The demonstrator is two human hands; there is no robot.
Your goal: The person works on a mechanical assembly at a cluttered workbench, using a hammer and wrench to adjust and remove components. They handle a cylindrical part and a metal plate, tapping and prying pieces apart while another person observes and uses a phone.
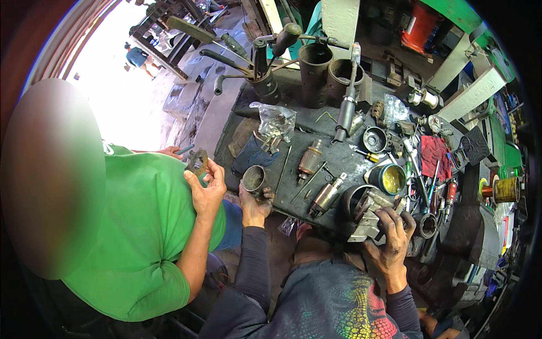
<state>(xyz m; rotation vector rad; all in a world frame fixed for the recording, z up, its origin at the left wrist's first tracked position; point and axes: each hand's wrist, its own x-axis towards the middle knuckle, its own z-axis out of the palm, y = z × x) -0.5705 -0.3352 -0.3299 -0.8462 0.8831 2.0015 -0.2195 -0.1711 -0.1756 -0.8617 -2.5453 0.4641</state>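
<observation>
Left hand (256,211): wrapped round a metal cup (254,178), mouth up, by the bench's (305,129) near edge | Right hand (393,237): gripping a grey housing (370,219) there, tub (392,179) just beyond | Between them: two rotors (309,160) lying | Left: co-worker (135,226) in green, holding a rusty part (197,162)

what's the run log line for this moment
left hand: holds metal cylinder | right hand: grips grey metal casting | bench: red cloth

Tools (224,60) stand in a metal can (265,90) near clear plastic (276,117)
</observation>
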